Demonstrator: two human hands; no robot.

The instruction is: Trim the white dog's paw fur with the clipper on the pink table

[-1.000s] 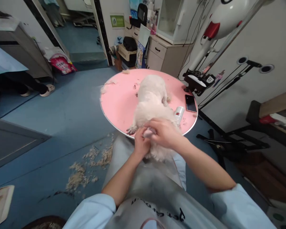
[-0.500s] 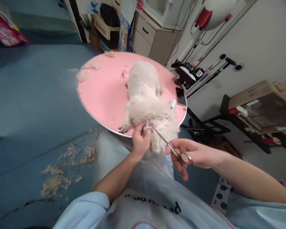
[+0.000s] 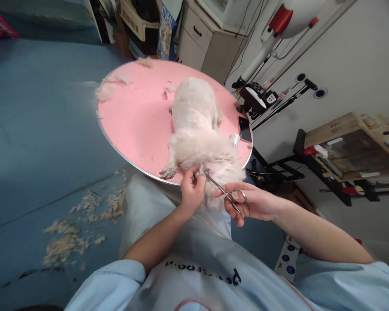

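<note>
A white dog [image 3: 197, 142] with a close-clipped back lies on the pink round grooming table [image 3: 132, 116], its fluffy head at the near edge. My left hand [image 3: 192, 190] pinches the dog's ear flap between thumb and fingers, so the pinkish inner side of the ear [image 3: 213, 166] shows. In my right hand [image 3: 246, 201] is a slim metal hemostat [image 3: 221, 188], its rings around my fingers. The hemostat's tip points into the ear opening, close by my left fingertips. What lies between its jaws is too small to make out.
A phone [image 3: 244, 128] and a small white bottle [image 3: 234, 140] stand near the table's right rim. Cut fur tufts [image 3: 116, 80] lie on the table and more clippings [image 3: 65, 242] on the floor. A dryer arm [image 3: 259, 60] and a shelf with a wooden case [image 3: 350, 147] are at right.
My right hand with the hemostat has moved left and slightly up, nearer my left hand. The tip now sits closer to my left fingers. The view has shifted slightly.
</note>
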